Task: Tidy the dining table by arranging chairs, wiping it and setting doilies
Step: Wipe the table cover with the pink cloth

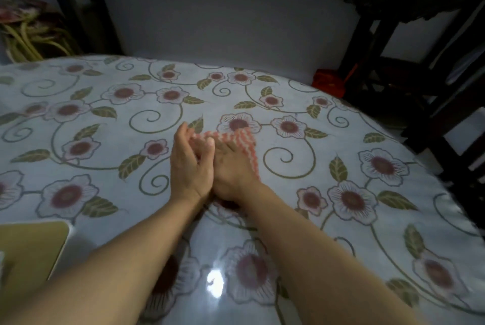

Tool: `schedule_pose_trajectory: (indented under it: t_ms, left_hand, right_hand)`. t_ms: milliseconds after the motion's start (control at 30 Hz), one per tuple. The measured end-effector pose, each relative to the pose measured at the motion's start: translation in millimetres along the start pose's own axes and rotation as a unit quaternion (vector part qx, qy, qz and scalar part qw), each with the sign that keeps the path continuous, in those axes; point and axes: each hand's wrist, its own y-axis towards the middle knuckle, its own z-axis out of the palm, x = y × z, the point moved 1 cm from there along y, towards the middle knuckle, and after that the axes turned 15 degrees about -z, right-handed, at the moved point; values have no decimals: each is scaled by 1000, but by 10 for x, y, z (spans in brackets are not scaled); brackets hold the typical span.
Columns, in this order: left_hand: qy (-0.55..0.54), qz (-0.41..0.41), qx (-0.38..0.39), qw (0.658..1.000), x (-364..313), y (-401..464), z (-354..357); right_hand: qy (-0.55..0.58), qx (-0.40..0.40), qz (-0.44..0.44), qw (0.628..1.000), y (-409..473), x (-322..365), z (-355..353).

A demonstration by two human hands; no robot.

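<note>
At the near edge of the worktop (301,156), under a glossy floral cover, a bright glare spot shines between the two bare forearms reaching forward. To the left of those forearms, a flat tan-yellow mat (29,248) with a pale border lies at the worktop's near-left corner, cut off by the frame.

Further in, at the middle of the worktop, both hands meet over the cloth (245,141), a pink-and-white striped wiping cloth lying on the cover. The right hand (231,169) is flat on top of it, palm down, fingers stretched forward and pressing, so its grip is wide. The left hand (190,164) stands on edge right against the right hand, fingers curled, thumb up, its grip pinching the cloth's far-left corner, which lifts a little off the cover. The cloth shows beyond the fingertips and along the right hand's outer side.

Beyond the worktop's far right rim, a small red object (332,81) sits low on the floor, too dim to name. Right of it stands a dark wooden chair (425,93). Past the far-left rim, a blurred bunch of flowers with green stems (29,33) shows against the pale wall (223,25).
</note>
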Motion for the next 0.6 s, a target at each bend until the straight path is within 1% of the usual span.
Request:
schedule_pose_trajectory:
  t_ms: [67, 133, 200, 267, 300, 367, 433, 467, 500, 533, 567, 600]
  left_hand:
    - [-6, -43, -1, 999, -26, -52, -57]
    - [17, -85, -29, 996, -30, -185, -151]
    - [69, -85, -38, 993, -11, -399, -253]
    - [119, -72, -16, 990, 28, -659, -376]
    - [142, -67, -4, 988, 48, -769, -419]
    - [173, -60, 18, 983, 81, -1008, -560]
    - [183, -56, 41, 981, 109, -1207, -676]
    - [193, -48, 53, 979, 135, -1297, -737]
    - [207, -39, 62, 976, 155, -1381, -798]
    - [215, -34, 68, 974, 193, -1436, -852]
    - [217, -36, 74, 973, 217, -1505, -930]
    - [214, -36, 79, 973, 225, -1547, -987]
  right_hand:
    - [20, -9, 4, 1000, -192, 207, 38]
    - [33, 5, 6, 999, -423, 427, 55]
    - [37, 22, -20, 999, -712, 665, 33]
    - [27, 31, -23, 999, -1052, 767, 5]
    - [-2, 23, 11, 1000, -1201, 681, -18]
    - [-77, -6, 136, 988, -1484, 464, -99]
    - [-109, -25, 273, 956, -1662, 363, -216]
    - [-107, -12, 323, 940, -1692, 428, -220]
    - [-101, 2, 345, 933, -1669, 561, -186]
    - [-92, 12, 341, 935, -1610, 768, -134]
    - [-78, 17, 315, 946, -1549, 1042, -53]
    - [-64, 21, 269, 961, -1482, 1327, 38]
